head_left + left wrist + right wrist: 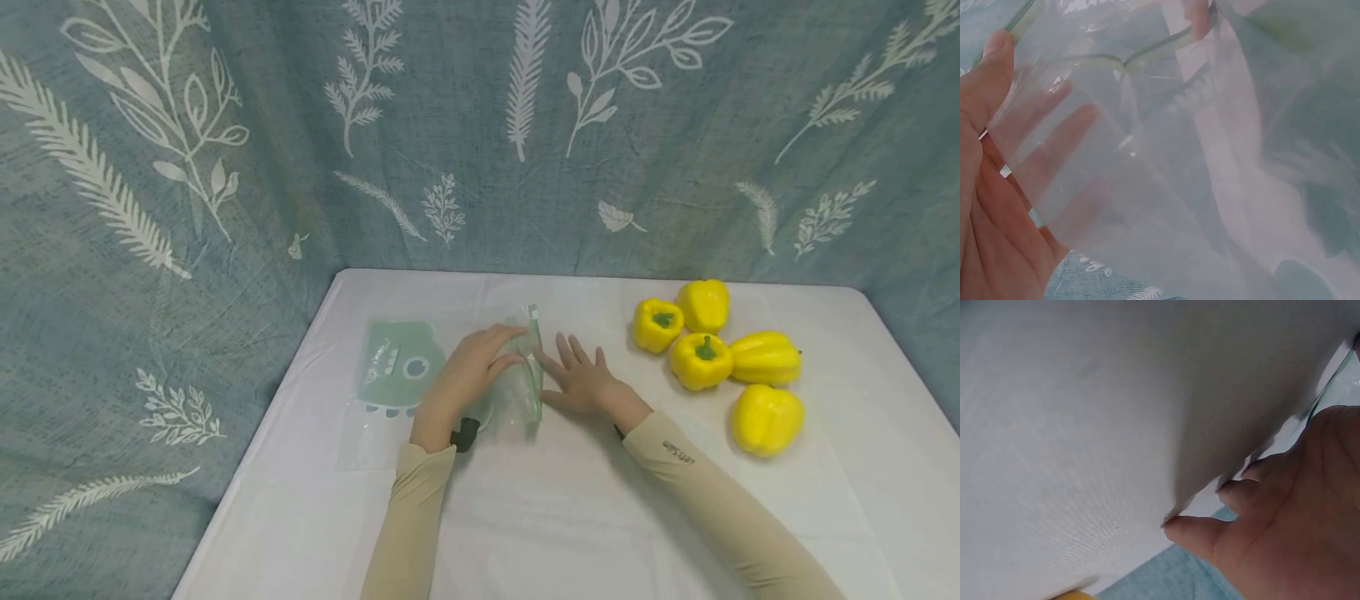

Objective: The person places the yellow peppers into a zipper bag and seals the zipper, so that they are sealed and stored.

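Observation:
A clear zip bag (390,367) with a green cartoon dinosaur print lies on the white table, its green zip edge (534,392) turned to the right. My left hand (468,367) reaches over the bag and grips it near the mouth. In the left wrist view the left thumb (999,59) is in front of the clear film, and the other fingers show through it. Spread on the tabletop just right of the zip edge, my right hand (585,383) has straight fingers, some touching or nearly touching that edge. The right wrist view shows its fingertips against the white cloth.
Several yellow bell peppers (702,362) sit grouped at the right of the table (540,517), beyond my right hand. One pepper (767,420) lies nearest the front. A blue-green curtain (480,208) with white leaf prints hangs behind and along the sides.

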A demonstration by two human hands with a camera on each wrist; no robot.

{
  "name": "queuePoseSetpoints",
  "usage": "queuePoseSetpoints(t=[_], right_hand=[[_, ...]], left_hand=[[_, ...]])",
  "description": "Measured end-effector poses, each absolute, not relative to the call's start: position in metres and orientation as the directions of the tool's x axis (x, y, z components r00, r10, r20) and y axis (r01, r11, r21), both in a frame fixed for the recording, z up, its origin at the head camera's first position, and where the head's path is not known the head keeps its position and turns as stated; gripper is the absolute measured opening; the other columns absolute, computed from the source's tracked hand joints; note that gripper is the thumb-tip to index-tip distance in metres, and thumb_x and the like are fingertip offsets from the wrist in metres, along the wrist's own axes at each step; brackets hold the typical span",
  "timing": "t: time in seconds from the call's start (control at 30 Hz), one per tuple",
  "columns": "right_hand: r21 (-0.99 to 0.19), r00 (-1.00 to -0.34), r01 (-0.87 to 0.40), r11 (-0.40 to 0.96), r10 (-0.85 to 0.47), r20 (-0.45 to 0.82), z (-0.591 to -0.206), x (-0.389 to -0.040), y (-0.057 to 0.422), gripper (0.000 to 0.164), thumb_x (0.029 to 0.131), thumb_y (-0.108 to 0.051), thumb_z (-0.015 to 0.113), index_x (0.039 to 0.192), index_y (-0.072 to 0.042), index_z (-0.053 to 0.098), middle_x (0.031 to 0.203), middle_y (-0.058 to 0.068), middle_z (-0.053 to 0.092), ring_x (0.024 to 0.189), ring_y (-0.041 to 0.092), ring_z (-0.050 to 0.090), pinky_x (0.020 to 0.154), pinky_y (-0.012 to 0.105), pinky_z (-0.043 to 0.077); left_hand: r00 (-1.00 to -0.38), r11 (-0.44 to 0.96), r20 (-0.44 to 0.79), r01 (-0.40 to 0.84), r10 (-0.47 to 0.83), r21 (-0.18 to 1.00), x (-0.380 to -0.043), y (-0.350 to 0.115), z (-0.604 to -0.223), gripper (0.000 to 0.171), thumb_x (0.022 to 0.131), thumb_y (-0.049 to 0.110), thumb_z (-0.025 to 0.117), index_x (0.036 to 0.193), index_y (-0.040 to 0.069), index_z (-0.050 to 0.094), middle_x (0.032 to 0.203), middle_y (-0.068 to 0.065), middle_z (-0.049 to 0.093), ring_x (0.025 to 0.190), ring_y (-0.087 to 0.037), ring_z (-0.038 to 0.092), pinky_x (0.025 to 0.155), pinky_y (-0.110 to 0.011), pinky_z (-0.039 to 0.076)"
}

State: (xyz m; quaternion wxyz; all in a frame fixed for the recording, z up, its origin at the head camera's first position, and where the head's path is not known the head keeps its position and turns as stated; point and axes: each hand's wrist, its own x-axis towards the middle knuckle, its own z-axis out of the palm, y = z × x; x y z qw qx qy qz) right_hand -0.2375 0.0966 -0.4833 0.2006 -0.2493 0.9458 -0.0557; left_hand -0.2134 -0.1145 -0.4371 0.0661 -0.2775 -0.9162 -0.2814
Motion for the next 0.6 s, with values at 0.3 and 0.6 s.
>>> queuePoseSetpoints(t=[0.3, 0.6], right_hand=[[-0.179, -0.805, -0.441, 0.879, -0.476, -0.355, -0.4825, -0.2350, 0.0961, 0.073, 0.093, -0.059, 0.035, 0.150, -0.025, 0.005, 0.154, 0.019, -0.007, 0.141, 0.039, -0.006, 0.105, 0.068, 0.002], [-0.159, -0.809, -0.435, 0.886, -0.462, -0.364, -0.4831, -0.2340, 0.0950, 0.072, 0.093, -0.058, 0.034, 0.150, -0.024, 0.004, 0.154, 0.018, -0.007, 0.141, 0.038, -0.005, 0.105, 0.069, 0.004]], left_hand=[[-0.840, 0.680, 0.293, 0.542, 0.457, 0.493, -0.2121, -0.1161, -0.4312, 0.040, 0.094, 0.026, 0.054, 0.132, 0.015, 0.050, 0.124, -0.001, 0.058, 0.116, -0.022, 0.053, 0.103, -0.037, 0.038], [-0.830, 0.670, 0.292, 0.557, 0.476, 0.491, -0.2124, -0.1160, -0.4326, 0.040, 0.094, 0.028, 0.052, 0.133, 0.015, 0.049, 0.123, -0.002, 0.058, 0.114, -0.022, 0.054, 0.102, -0.036, 0.040]])
